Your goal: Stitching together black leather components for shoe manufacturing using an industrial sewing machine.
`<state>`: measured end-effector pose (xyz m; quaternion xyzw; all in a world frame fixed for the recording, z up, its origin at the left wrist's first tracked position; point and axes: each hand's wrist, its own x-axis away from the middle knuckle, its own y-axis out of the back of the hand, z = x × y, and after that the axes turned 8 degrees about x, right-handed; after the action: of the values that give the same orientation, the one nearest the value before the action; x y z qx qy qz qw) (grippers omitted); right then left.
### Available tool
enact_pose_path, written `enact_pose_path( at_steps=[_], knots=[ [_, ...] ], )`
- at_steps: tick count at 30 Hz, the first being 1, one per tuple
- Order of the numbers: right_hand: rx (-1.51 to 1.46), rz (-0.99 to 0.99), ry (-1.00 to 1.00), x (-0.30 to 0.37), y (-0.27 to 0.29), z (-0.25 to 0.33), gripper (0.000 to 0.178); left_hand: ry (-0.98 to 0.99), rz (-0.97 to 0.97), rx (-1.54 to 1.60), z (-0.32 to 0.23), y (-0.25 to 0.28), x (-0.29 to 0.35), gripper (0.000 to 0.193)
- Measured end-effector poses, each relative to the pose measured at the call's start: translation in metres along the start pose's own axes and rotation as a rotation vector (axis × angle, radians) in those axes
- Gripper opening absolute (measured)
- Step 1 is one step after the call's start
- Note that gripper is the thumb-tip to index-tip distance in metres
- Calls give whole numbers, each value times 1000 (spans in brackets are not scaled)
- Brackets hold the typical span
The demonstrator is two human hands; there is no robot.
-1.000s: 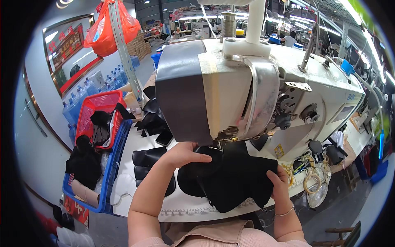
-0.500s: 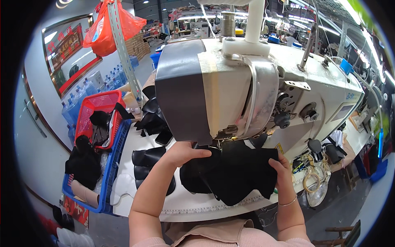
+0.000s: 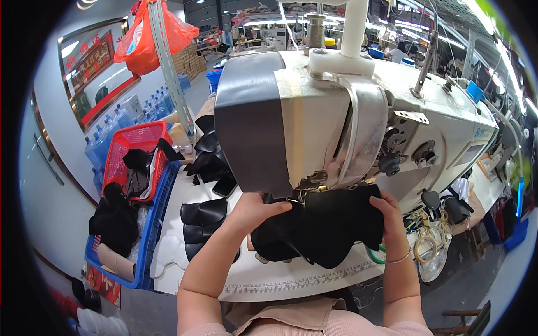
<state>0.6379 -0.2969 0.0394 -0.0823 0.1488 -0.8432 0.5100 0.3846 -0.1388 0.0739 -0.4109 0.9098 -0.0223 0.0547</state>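
Observation:
A black fabric piece (image 3: 330,227) lies on the white table under the needle area of a large sewing machine (image 3: 314,123). My left hand (image 3: 259,211) presses on its left part, close to the presser foot, thumb stretched along the top and the other fingers hidden. At the right edge, my right hand (image 3: 388,210) pinches the fabric between thumb and fingers. The piece's lower edge hangs in a wavy line towards me. Left of my left forearm, several black leather-like pieces (image 3: 203,215) lie in a stack on the table.
A blue basket (image 3: 147,274) and a red basket (image 3: 116,147) with black pieces stand at the left. Behind them are more black pieces (image 3: 206,162) and a phone (image 3: 225,185). Tape rolls (image 3: 425,249) and tools lie at the right. A ruler strip (image 3: 297,283) follows the table's front edge.
The black fabric has moved away from me, under the machine head, and its front edge sits farther from the table rim. My right hand has moved forward with it; the left stays near the foot.

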Motion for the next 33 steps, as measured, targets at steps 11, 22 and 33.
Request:
enact_pose_path(
  at_steps=[11, 22, 33],
  knots=[
    [1042, -34, 846, 90, -30, -116, 11, 7, 103, -35, -1, 10, -3, 45],
    [-55, -15, 183, 65, -55, -79, 46, -66, 97, 37, 3, 8, -6, 49],
    [47, -17, 196, 41, -49, -55, 43, -49, 0, 178, 8, -1, 2, 39]
  ],
)
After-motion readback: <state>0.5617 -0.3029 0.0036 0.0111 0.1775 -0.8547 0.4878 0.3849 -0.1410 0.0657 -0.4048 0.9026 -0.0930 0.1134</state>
